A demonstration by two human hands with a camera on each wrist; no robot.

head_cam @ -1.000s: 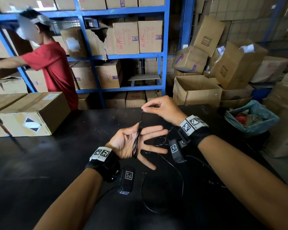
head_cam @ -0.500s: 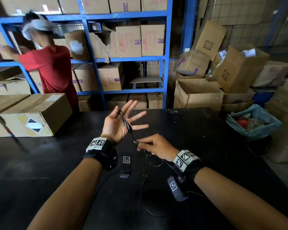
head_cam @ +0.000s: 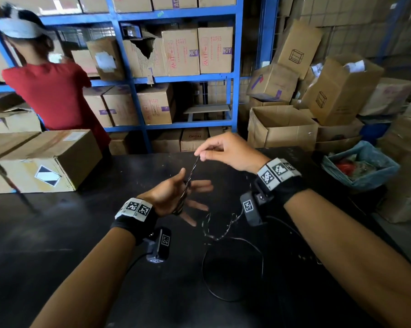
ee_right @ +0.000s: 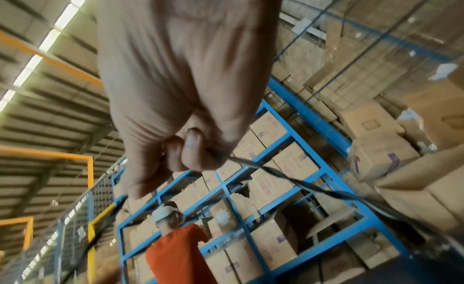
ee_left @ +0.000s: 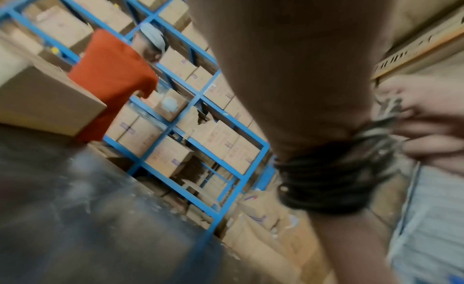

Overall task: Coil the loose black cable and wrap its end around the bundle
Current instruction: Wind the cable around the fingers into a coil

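Observation:
The black cable (head_cam: 192, 171) is wound in several turns round the palm of my left hand (head_cam: 192, 192), whose fingers are straight and spread above the black table (head_cam: 57, 245). In the left wrist view the turns form a dark band (ee_left: 326, 179) across that hand. My right hand (head_cam: 201, 156) is higher and further back, pinching the cable between thumb and forefinger. In the right wrist view the pinched cable (ee_right: 276, 173) runs taut away from my right hand (ee_right: 200, 153). The loose cable tail (head_cam: 223, 233) hangs to the table and ends in a loop (head_cam: 233, 297).
A closed cardboard box (head_cam: 46, 162) sits on the table's far left. A person in a red shirt (head_cam: 53, 98) stands behind it at the blue shelving (head_cam: 233, 91). Open cartons (head_cam: 282, 126) and a blue-lined bin (head_cam: 360, 166) stand beyond the right edge.
My right hand has risen from below the left hand to above and behind it, carrying the cable up over the palm. The left hand has dropped and tilted its fingers to the right.

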